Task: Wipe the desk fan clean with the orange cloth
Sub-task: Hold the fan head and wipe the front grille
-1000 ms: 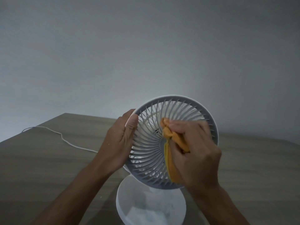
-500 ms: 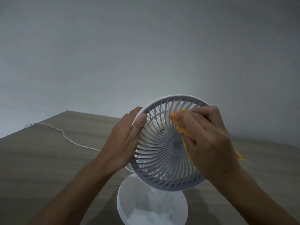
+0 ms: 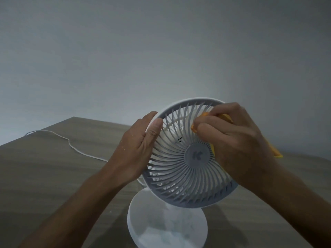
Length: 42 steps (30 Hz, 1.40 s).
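while the left hand (image 3: 143,140) grips the fan (image 3: 189,154) on a wooden desk (image 3: 53,167), the right hand (image 3: 236,138) pinches the cloth (image 3: 275,151).

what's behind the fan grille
Through the grille pale blades show. The right hand and orange cloth cover its upper right, so nothing shows there.

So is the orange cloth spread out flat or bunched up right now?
Bunched up: the right hand grips the orange cloth in curled fingers against the fan grille; only small edges show.
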Motion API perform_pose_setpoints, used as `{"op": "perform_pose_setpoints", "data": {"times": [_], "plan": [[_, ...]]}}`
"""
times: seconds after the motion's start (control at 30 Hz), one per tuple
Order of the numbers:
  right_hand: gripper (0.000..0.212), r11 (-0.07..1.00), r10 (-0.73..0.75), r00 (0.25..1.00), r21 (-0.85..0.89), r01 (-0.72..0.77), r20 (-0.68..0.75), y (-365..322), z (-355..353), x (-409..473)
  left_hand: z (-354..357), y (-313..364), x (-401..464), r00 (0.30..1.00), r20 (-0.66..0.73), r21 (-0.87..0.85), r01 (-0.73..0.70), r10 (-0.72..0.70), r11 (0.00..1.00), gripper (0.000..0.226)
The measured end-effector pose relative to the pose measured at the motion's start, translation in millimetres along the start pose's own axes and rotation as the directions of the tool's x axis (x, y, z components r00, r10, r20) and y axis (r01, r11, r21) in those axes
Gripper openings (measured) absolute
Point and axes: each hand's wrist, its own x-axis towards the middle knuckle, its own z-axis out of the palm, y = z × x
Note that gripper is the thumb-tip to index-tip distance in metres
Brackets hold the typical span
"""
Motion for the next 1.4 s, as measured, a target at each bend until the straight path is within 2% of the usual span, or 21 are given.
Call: {"op": "perform_pose_setpoints", "data": {"times": [0.2,0.27,0.37,0.47,0.57,0.83,1.17,1.27,1.4], "plan": [[0.038,0.995,-0.023,0.995,0.097,0.014,0.095,-17.5,-5.2,-13.7,-0.3,0.4,-1.4,1.0,-0.017,-0.019,0.007,-0.007,1.0,0.044],[0.031,0.995,-0.005,0.996,0.104,-0.004,0.09,-21.6,-6.2,-24.8,-0.1,2.0,-1.6,1.0,-0.017,-0.041,0.003,-0.003,0.999,0.042],[0.022,0.989,0.105,0.993,0.107,-0.099,-0.061,-16.0,-11.6,-27.7,1.6,3.0,-2.0,1.0,-0.018,-0.053,0.007,-0.008,0.999,0.041],[0.015,0.973,0.229,0.946,0.093,-0.213,-0.228,-6.0,-16.4,-13.6,1.6,3.1,-1.6,1.0,-0.018,-0.045,-0.002,0.002,0.999,0.043],[0.019,0.964,0.267,0.916,0.088,-0.252,-0.299,1.0,-14.8,4.0,1.4,4.4,-1.2,1.0,-0.012,-0.043,-0.006,0.005,0.999,0.045],[0.022,0.98,0.192,0.959,0.1,-0.175,-0.21,-7.1,10.8,4.8,0.3,6.9,-0.7,1.0,0.019,-0.051,0.007,-0.006,0.999,0.046],[0.027,0.996,0.002,0.997,-0.094,-0.009,-0.075,16.9,-8.1,25.2,-1.0,9.0,-0.5,1.0,0.021,-0.019,-0.011,0.011,1.0,0.049],[0.035,0.999,0.018,0.999,-0.05,-0.02,-0.044,15.4,-6.9,28.6,-0.6,9.8,-0.6,1.0,0.023,-0.01,-0.017,0.017,1.0,0.05],[0.035,0.992,0.082,0.996,0.101,-0.08,-0.019,13.0,-4.4,23.2,-1.2,9.7,-1.6,1.0,0.023,-0.007,-0.014,0.014,1.0,0.05]]}}
